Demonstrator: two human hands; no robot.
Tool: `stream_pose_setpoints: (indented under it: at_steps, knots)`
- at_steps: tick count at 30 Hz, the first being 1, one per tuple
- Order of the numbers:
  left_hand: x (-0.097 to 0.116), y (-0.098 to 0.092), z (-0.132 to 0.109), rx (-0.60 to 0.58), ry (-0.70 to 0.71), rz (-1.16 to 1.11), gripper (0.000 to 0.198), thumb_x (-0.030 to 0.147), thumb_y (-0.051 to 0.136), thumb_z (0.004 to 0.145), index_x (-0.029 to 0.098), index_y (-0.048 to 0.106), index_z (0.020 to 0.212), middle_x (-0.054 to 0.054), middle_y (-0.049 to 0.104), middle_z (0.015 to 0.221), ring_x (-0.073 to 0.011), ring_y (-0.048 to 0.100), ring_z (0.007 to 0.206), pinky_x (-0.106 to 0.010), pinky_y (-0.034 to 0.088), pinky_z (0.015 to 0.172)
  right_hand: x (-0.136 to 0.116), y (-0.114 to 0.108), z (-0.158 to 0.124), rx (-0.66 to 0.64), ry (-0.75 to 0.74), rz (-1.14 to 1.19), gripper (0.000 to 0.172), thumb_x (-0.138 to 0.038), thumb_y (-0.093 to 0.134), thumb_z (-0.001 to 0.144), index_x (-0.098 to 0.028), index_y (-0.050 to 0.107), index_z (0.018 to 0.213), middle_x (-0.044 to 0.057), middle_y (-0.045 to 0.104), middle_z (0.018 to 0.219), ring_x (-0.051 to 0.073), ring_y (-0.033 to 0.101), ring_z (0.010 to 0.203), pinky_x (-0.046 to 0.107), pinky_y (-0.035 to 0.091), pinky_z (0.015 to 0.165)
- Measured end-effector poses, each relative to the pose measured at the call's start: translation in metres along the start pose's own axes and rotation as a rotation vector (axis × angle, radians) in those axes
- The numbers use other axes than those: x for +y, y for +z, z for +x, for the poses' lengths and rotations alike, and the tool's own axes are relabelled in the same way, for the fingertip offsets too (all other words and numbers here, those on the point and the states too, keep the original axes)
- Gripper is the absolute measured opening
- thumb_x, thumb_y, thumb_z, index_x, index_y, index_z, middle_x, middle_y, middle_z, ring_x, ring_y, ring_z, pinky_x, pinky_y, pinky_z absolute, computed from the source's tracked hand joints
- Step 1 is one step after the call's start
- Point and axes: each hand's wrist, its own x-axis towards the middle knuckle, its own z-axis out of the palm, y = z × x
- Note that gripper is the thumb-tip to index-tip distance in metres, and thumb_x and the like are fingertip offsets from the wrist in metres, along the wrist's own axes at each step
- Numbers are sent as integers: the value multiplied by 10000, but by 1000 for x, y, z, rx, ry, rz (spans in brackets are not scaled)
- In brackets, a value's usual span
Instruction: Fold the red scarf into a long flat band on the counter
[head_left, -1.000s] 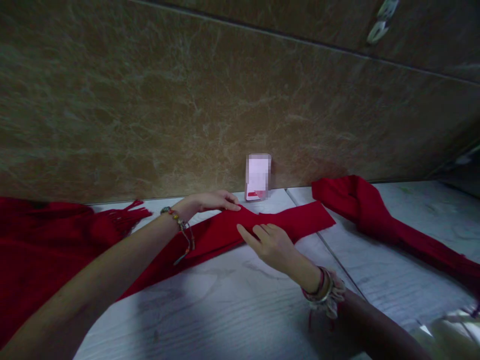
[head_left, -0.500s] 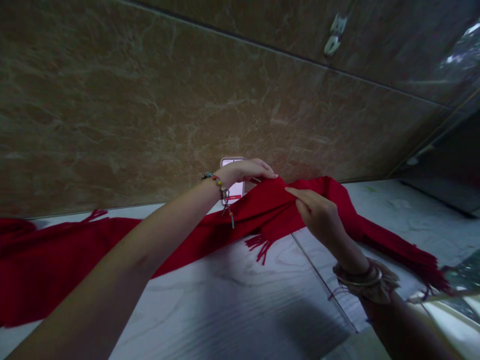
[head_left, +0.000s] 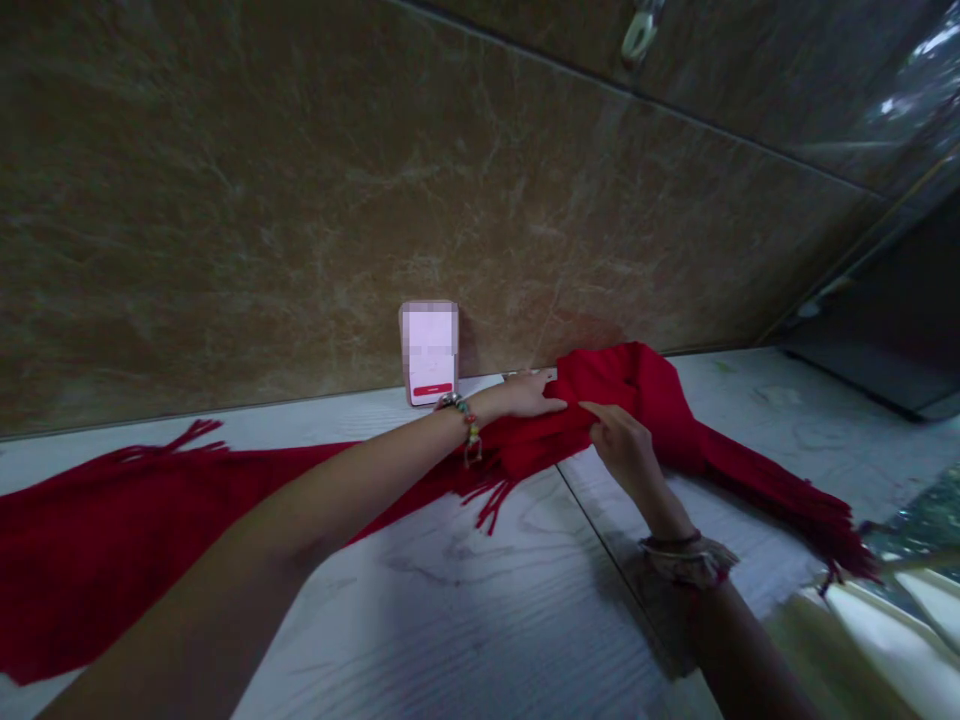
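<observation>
A long red scarf [head_left: 660,400] with fringed ends runs across the white surface, bunched in folds toward the right. My left hand [head_left: 529,393] reaches over it from the left and grips the cloth at its far edge, thumb in front; part of the grip is hidden by folds. Just to the right, my right hand [head_left: 626,440] pinches the same cloth between thumb and bent fingers. The hands are close together, with red fabric between them. One fringe hangs toward me below my left wrist.
A phone [head_left: 431,352] with a lit screen leans upright against the brown marbled wall [head_left: 300,220], behind my left wrist. A hook [head_left: 639,38] sits high on the wall. The white surface [head_left: 420,610] has a seam [head_left: 600,545]. A dark object [head_left: 885,310] stands at the right.
Both hands have come down slightly with the held cloth, and the raised fold is lower. The phone now shows fully, no longer covered by my left hand. The view has shifted a little.
</observation>
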Motion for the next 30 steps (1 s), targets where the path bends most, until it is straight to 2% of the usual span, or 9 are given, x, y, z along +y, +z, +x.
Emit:
stream_pose_setpoints:
  at_steps: [2,4,7,10,13,19,23,26,30]
  knots:
    - [-13,12,-22,-11,37,207,724,467,533,775,130,277,1362,-195,291,1394,-324,326,1232,-407,327,957,0,2,-3,-15,50,-1,379,-99,368,729,-176,633,988,61,670,816,176,611,717,294,504,689]
    - [-29,21,-46,-40,35,340,827,493,550,750,161,168,1404,-187,163,1448,-355,241,1272,-449,301,979,0,3,-4,-40,71,6,391,-96,370,723,-163,624,1012,71,661,828,182,602,719,304,500,700]
    - [-54,29,-76,-23,75,441,838,392,579,735,165,137,1410,-179,129,1458,-347,202,1292,-441,321,975,2,6,-4,-85,69,28,425,-80,367,705,-140,604,1052,90,653,874,197,595,772,323,492,742]
    - [-65,33,-89,2,81,519,735,246,536,753,139,193,1394,-181,165,1448,-309,226,1292,-396,326,980,5,10,-6,-113,66,37,442,-69,359,701,-126,589,1074,103,644,898,206,585,813,336,481,778]
    - [-60,38,-92,42,71,590,647,137,463,768,107,241,1376,-182,214,1435,-285,261,1285,-390,313,994,7,14,-9,-118,58,31,446,-63,348,699,-120,587,1072,107,635,887,207,578,809,340,477,781]
    - [-43,50,-90,119,8,646,614,168,420,809,78,219,1383,-194,260,1420,-342,254,1284,-473,350,953,11,19,-11,-95,78,23,441,-73,364,674,-161,589,1043,87,631,879,203,575,779,345,486,750]
    - [-43,54,-86,177,-16,681,645,103,427,784,84,204,1389,-192,289,1410,-326,294,1270,-454,361,952,13,20,-12,-61,99,64,428,-80,381,657,-176,584,1022,76,641,899,208,580,794,359,491,749]
    - [-43,58,-83,222,-22,660,697,131,468,753,72,192,1390,-181,276,1419,-344,273,1274,-468,344,965,13,20,-12,-44,103,75,416,-84,384,660,-176,593,1007,77,645,896,212,581,809,361,488,758]
    - [-44,61,-80,214,-65,651,711,118,479,740,63,196,1389,-181,256,1428,-367,263,1274,-496,339,963,12,19,-13,-71,87,66,425,-84,364,684,-184,616,1012,69,642,862,193,575,775,334,482,752]
